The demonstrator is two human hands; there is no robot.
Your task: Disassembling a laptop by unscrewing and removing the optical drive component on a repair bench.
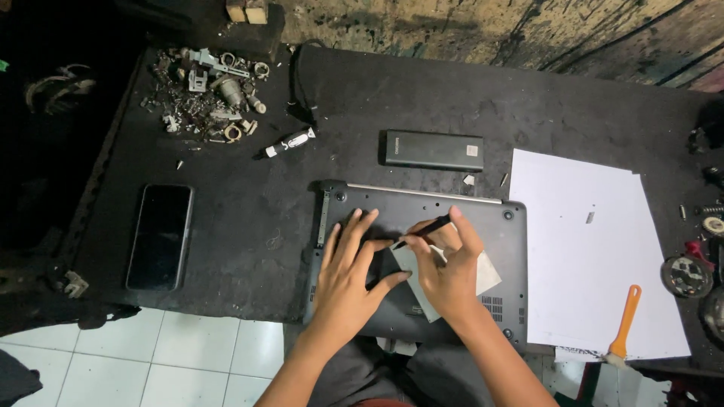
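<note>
i see my left hand (348,265) spread flat, fingers wide, pressing on the underside of a dark grey laptop (422,226) that lies bottom-up at the near edge of the black worktable (256,218). it grips nothing. my right hand (446,270) is pinched narrow around a thin black tool (426,229), held like a pen with its tip pointing left toward my left fingertips. under my right hand a pale paper label (484,277) lies on the laptop base, partly covered by the palm.

just behind the laptop lies a long black battery pack (433,150), and beside it two tiny loose bits i cannot identify. to the right, white paper sheets (588,256) cover the table, with an orange-handled tool (625,319) resting on their near edge. at the far right edge sit small round parts (686,275), too cut off for me to tell more.

to the left a dark phone (159,236) lies face up, well apart from the laptop. at the far left corner there is a heap of small metal parts (207,94), and near it a small black and white tube (289,142) next to a black cable (298,83).
</note>
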